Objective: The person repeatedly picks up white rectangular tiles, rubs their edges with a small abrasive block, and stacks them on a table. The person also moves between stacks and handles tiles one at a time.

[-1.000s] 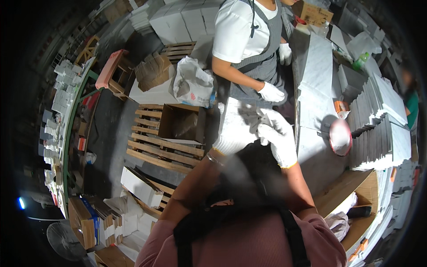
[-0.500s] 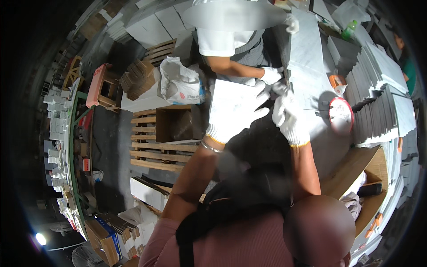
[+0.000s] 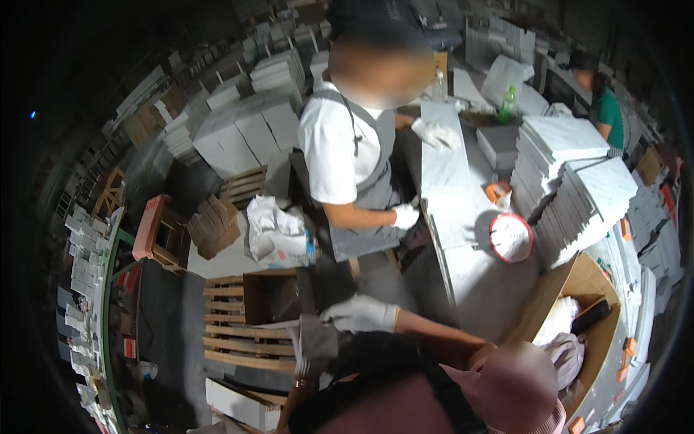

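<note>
My right hand [image 3: 365,316], in a white knit glove, reaches leftward across the front of my body. Its fingers are stretched out and lie close together, with nothing visible in them. Just beyond its fingertips is my left hand [image 3: 316,346], also gloved, dim and blurred in shadow. How its fingers are set, and whether they hold anything, I cannot make out. Both hands are low in the picture, beside a slatted wooden pallet [image 3: 249,340] and an open cardboard box [image 3: 271,298].
Ahead, a co-worker in a grey apron [image 3: 361,217] stands at a pale slab-topped bench [image 3: 452,195]. On it are a red-rimmed round container [image 3: 512,237], a green bottle [image 3: 507,105] and stacked slabs [image 3: 560,166]. A cardboard carton [image 3: 607,289] stands right; a white sack [image 3: 278,228] left.
Both hands have drawn back from the bench toward my body, the right one swinging left. The white square sheet or tile by my left hand no longer shows. The view has tilted up.
</note>
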Available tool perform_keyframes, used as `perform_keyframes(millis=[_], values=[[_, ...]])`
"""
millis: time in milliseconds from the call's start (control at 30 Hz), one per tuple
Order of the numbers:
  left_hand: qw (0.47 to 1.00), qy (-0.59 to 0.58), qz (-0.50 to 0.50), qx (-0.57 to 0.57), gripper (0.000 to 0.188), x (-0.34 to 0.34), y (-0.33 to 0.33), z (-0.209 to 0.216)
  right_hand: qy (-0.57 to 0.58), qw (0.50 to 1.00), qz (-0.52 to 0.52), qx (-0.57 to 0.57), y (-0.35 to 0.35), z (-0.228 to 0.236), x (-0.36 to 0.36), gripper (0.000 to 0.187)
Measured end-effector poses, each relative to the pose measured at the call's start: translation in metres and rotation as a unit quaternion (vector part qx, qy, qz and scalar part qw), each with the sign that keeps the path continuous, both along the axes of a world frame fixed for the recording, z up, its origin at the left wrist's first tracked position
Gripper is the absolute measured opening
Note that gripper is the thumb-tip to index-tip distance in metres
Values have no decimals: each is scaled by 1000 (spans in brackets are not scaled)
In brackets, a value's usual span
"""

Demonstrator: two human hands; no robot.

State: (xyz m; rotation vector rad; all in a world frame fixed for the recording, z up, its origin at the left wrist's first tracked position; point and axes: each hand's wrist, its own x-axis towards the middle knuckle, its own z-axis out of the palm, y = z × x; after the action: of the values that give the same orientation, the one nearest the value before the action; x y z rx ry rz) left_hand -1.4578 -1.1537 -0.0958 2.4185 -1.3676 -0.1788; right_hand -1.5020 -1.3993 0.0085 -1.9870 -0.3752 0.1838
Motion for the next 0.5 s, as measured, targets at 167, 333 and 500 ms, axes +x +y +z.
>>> perform_keyframes(millis=[167, 333, 500], values=[[967, 169, 139, -133, 34, -60, 54, 43, 138, 990, 40, 1, 24, -35, -12, 28], [968, 56, 243, 29, 25, -81, 56, 76, 112, 992, 58, -15, 44, -35, -10, 30], [863, 65, 465, -187, 26, -66, 68, -43, -62, 995, 67, -38, 80, -38, 0, 33]])
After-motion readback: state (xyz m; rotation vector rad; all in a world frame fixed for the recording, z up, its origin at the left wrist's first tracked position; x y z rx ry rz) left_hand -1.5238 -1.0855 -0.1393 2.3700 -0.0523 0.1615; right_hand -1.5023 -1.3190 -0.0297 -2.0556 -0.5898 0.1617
